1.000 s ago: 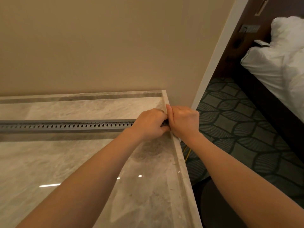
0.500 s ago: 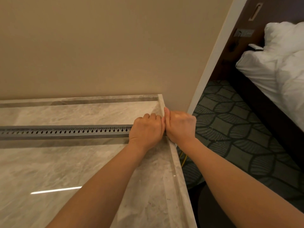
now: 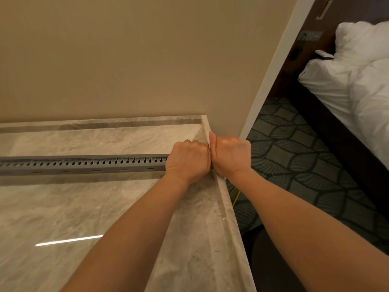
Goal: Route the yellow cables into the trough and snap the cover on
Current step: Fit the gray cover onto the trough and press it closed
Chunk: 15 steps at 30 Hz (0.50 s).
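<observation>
Both fists, knuckles rolled further over trough end since a second ago.
Fingers curled under, grip hidden from me; left hand, right hand touching; trough on worktop; yellow cables dangling off edge, risk: pinched.

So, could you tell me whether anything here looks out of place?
Only one thing: a yellow cable hangs off the marble counter's right edge instead of lying in the grey trough. Both hands cover the trough's end.
</observation>
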Available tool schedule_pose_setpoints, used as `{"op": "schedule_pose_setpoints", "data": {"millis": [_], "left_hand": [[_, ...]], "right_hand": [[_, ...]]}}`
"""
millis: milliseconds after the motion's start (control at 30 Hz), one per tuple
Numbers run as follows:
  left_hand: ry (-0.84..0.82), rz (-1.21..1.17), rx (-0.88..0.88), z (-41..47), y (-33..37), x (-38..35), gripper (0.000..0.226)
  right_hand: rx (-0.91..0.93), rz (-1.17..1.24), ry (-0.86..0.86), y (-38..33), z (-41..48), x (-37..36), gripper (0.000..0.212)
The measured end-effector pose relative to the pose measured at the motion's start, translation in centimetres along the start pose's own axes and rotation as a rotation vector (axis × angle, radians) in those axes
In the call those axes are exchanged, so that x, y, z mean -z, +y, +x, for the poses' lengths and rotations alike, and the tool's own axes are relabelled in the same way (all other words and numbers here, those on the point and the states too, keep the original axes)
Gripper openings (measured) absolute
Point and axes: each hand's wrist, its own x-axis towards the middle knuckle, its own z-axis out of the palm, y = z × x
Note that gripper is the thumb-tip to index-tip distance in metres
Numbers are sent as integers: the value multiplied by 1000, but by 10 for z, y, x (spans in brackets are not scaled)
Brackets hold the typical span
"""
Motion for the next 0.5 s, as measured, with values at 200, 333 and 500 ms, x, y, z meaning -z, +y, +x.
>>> {"op": "schedule_pose_setpoints", "data": {"millis": [200,333,500], "left_hand": [[-14,-37,-6,5,-1,0,34],[-8,-48,-11,6,-1,1,35],[68,-94,-3,-5,-3,-1,38]], "right_hand": [[68,-8,-131,3,6,2,41],[66,-40,-125,3,6,2,40],[-8,48,-90,3,1,1,44]]}}
